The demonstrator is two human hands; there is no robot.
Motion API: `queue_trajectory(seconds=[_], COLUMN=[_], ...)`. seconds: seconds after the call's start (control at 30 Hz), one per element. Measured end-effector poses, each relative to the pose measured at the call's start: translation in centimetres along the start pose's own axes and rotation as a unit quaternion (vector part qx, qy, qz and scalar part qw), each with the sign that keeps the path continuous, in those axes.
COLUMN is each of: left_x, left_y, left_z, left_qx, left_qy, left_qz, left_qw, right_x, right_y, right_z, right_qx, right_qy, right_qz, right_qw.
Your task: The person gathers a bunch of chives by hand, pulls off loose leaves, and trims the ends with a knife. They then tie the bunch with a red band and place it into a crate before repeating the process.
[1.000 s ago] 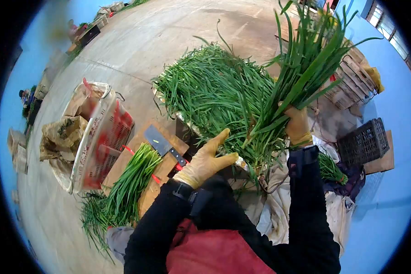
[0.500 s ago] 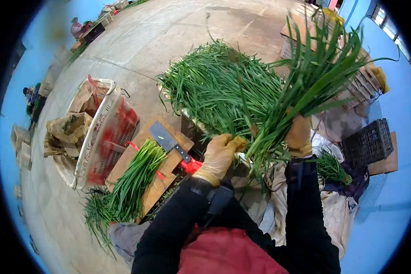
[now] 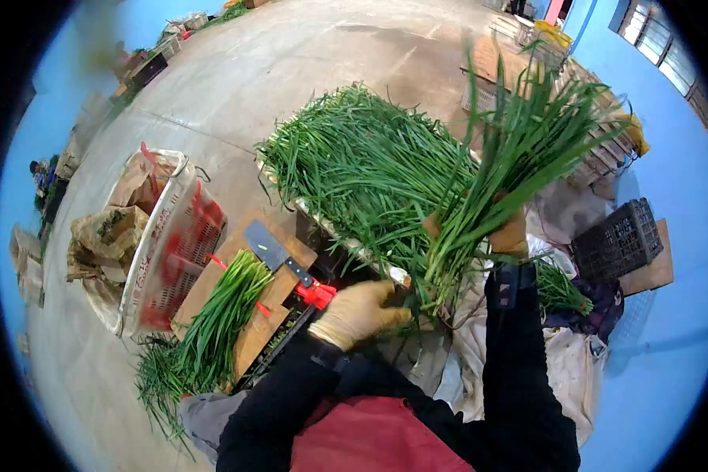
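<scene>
My gloved right hand [image 3: 510, 234] is closed around a large bunch of garlic chives [image 3: 480, 208], its long leaves fanning up to the right and its stalk ends pointing down. Below and left of those stalks is my gloved left hand [image 3: 360, 315], thumb and fingers apart, with nothing visible between them. In front of both hands lies a big heap of chives [image 3: 362, 157]. A cleaver [image 3: 267, 245] with a black handle rests on a wooden board [image 3: 204, 291], near red ties [image 3: 316, 294]. Beside it lies a trimmed chive bundle [image 3: 228, 311].
On the left stands a white and red plastic crate [image 3: 182, 259] with brown sacking [image 3: 110, 240]. To the right are a black crate [image 3: 617, 244], a small chive bunch [image 3: 560, 289] and pale cloth sacking [image 3: 570, 370]. Stacked crates [image 3: 598, 149] stand near the blue wall.
My left hand has drawn down and toward me, away from the bunch, and its fingers have parted. The bunch in my right hand has shifted slightly left. The camera view has moved a little.
</scene>
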State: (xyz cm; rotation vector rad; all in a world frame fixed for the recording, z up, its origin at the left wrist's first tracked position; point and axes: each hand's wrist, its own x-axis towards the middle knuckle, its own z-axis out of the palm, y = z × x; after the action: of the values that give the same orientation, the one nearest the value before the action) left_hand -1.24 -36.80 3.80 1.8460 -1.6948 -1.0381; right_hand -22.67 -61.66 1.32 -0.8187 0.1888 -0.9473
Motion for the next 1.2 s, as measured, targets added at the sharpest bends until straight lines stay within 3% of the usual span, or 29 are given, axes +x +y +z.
queue_trajectory(seconds=[0.03, 0.07, 0.1, 0.17, 0.2, 0.27, 0.5, 0.53, 0.63, 0.67, 0.77, 0.8, 0.9, 1.03, 1.07, 1.17, 1.2], left_x=[0.7, 0.8, 0.8, 1.2, 1.2, 1.2, 0.7, 0.5, 0.4, 0.4, 2.2, 1.9, 3.3, 3.9, 4.3, 3.6, 2.7], left_y=[-0.9, -0.7, -0.6, -1.2, -0.8, -0.4, 2.1, 2.6, 2.6, 1.7, -2.0, -2.0, -1.7, -0.4, -1.0, -2.1, -0.9], left_z=[-0.4, -1.0, -1.5, -2.2, -2.7, -3.4, -8.1, -8.9, -9.8, -9.7, -7.6, -7.2, -5.2, -6.6, -7.0, -9.2, -10.3], left_qx=[-0.146, -0.184, -0.220, -0.330, -0.365, -0.442, -0.463, -0.456, -0.504, -0.526, -0.540, -0.551, -0.554, -0.554, -0.516, -0.454, -0.468], left_qy=[-0.016, 0.051, 0.117, 0.131, 0.148, 0.183, 0.267, 0.274, 0.277, 0.260, 0.210, 0.172, 0.179, 0.258, 0.304, 0.413, 0.423], left_qz=[-0.043, -0.022, 0.000, 0.022, 0.029, 0.050, 0.153, 0.160, 0.098, 0.068, 0.066, 0.045, 0.090, 0.085, 0.047, 0.099, 0.059], left_qw=[0.988, 0.981, 0.968, 0.935, 0.919, 0.877, 0.831, 0.831, 0.812, 0.807, 0.812, 0.815, 0.808, 0.786, 0.799, 0.783, 0.774], right_x=[-0.2, -0.3, -0.3, -0.2, -0.1, 0.0, 0.5, 0.9, 1.2, 1.1, 1.6, 1.7, 1.4, 1.2, 1.1, 1.1, 1.0], right_y=[1.1, 2.1, 2.9, 4.3, 4.5, 5.9, 6.9, 7.7, 7.3, 6.9, 6.9, 7.2, 7.3, 8.0, 8.6, 9.2, 9.3], right_z=[-1.4, -2.8, -2.2, -1.0, -0.5, -0.7, 4.7, 4.4, 5.5, 6.4, 6.7, 7.0, 8.6, 7.6, 7.2, 6.7, 7.3], right_qx=[-0.075, -0.144, -0.144, -0.132, -0.218, -0.260, -0.223, -0.354, -0.417, -0.384, -0.488, -0.481, -0.493, -0.495, -0.527, -0.474, -0.500], right_qy=[-0.051, -0.096, -0.044, 0.059, 0.052, -0.003, -0.084, -0.120, -0.143, -0.124, -0.133, -0.126, -0.142, -0.161, -0.143, -0.126, -0.129], right_qz=[-0.045, -0.096, -0.070, -0.016, -0.015, -0.026, 0.103, -0.006, 0.012, 0.046, -0.006, 0.016, -0.005, 0.036, 0.035, 0.091, 0.068], right_qw=[0.995, 0.980, 0.986, 0.989, 0.974, 0.965, 0.966, 0.927, 0.897, 0.914, 0.862, 0.868, 0.859, 0.853, 0.837, 0.867, 0.853])
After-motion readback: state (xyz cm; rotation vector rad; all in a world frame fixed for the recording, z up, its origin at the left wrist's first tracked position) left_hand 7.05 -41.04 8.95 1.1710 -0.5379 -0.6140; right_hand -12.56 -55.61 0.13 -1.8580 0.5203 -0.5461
